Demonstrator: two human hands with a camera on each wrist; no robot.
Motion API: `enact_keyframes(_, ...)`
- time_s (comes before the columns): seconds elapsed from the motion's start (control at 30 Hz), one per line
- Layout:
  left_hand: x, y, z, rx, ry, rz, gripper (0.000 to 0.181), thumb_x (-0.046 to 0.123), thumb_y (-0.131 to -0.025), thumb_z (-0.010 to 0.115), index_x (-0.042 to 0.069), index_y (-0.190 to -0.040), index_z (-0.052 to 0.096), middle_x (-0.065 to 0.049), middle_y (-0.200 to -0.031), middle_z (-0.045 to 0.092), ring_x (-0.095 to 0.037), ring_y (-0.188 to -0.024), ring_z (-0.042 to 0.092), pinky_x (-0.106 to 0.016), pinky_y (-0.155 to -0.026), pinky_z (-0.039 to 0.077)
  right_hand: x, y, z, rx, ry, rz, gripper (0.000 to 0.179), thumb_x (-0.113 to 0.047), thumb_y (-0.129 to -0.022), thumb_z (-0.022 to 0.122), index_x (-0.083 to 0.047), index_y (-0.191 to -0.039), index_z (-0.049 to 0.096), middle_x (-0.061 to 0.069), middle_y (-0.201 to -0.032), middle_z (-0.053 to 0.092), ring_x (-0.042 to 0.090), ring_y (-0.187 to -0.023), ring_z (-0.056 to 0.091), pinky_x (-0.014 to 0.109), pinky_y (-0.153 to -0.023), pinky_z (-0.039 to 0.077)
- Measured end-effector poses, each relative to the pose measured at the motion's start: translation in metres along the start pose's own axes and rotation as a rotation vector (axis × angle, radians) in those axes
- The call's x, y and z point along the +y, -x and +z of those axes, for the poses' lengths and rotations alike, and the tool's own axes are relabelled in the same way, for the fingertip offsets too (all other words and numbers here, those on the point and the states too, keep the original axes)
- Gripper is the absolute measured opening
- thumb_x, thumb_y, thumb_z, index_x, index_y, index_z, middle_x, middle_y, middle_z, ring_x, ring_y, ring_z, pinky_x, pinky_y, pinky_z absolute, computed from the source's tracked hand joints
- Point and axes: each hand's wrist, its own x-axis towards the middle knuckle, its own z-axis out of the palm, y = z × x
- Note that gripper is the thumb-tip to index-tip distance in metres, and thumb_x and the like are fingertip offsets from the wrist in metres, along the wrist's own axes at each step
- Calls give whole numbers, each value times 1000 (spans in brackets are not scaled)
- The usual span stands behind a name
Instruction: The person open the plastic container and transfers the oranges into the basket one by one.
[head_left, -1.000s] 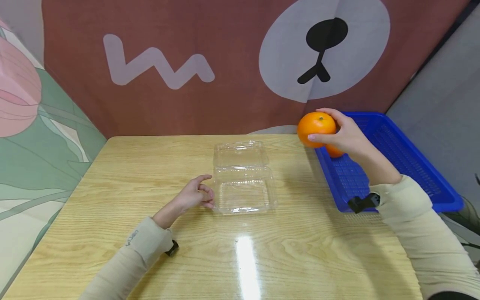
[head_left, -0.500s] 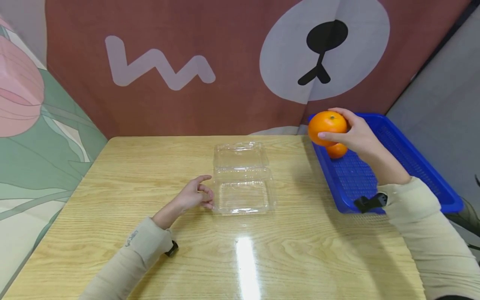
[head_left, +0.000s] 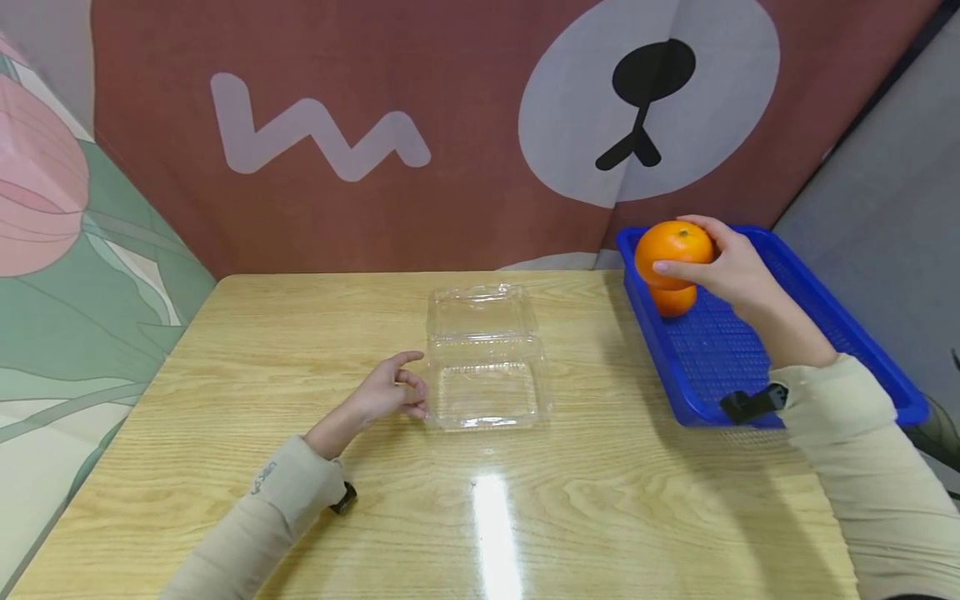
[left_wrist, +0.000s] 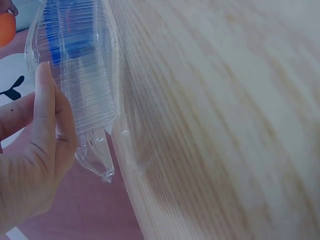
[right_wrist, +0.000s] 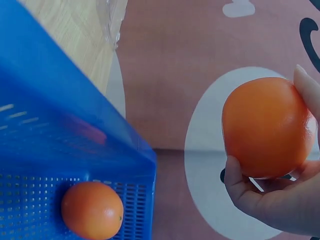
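Note:
My right hand [head_left: 731, 260] grips an orange [head_left: 673, 252] between thumb and fingers, held up over the far left part of a blue basket [head_left: 716, 342]. In the right wrist view the held orange [right_wrist: 267, 127] is raised apart from a second orange [right_wrist: 92, 210], which lies in a corner of the basket. At the table's middle lies an opened clear plastic clamshell box [head_left: 487, 392], its lid folded back. My left hand [head_left: 390, 387] is at the box's left side with fingers loosely bent; the left wrist view shows the fingertips [left_wrist: 45, 75] at the box wall, without a clear pinch.
The blue basket stands at the right edge of the wooden table [head_left: 570, 492]. Behind the table hangs a brown cloth backdrop [head_left: 375, 217] with a printed bear face. A floral cloth [head_left: 82, 333] hangs at the left.
My right hand has carried the orange to the right, from beside the basket's left rim to above the basket. The left hand and the clear box have stayed in place.

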Motion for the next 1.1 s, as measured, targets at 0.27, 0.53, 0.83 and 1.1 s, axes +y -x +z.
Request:
enact_keyframes(0.27,-3,-1,0,0,-3,8,66,-15,-87,47,-5,-143,14,-27,-98,51,-25,-74,61,-32,-68,58,11,-3,-9,20,16,39,79,-45,-81,66,-10,-141,28,15,-126,39,26,-100,42,26,-75,44)
enact_keyframes(0.53,-2,0,2,2,6,10,66,-15,-87,47,-6,-143,14,-27,-97,51,-23,-72,61,-31,-67,58,26,-8,-16,42,35,70,83,-47,-82,63,-7,-143,25,20,-128,37,30,-101,40,33,-79,42)
enact_keyframes(0.83,-1,0,3,14,3,6,66,-15,-87,47,-6,-143,15,-26,-96,51,-23,-72,61,-30,-67,58,46,-16,-23,48,53,103,86,-49,-82,62,-3,-143,23,21,-128,35,30,-99,40,15,-64,42)
enact_keyframes(1.1,-2,-1,2,13,1,4,65,-15,-87,48,-6,-143,15,-26,-98,51,-22,-71,61,-30,-67,58,67,-20,-33,76,41,154,88,-52,-82,60,0,-143,22,17,-120,37,27,-93,41,12,-58,45)
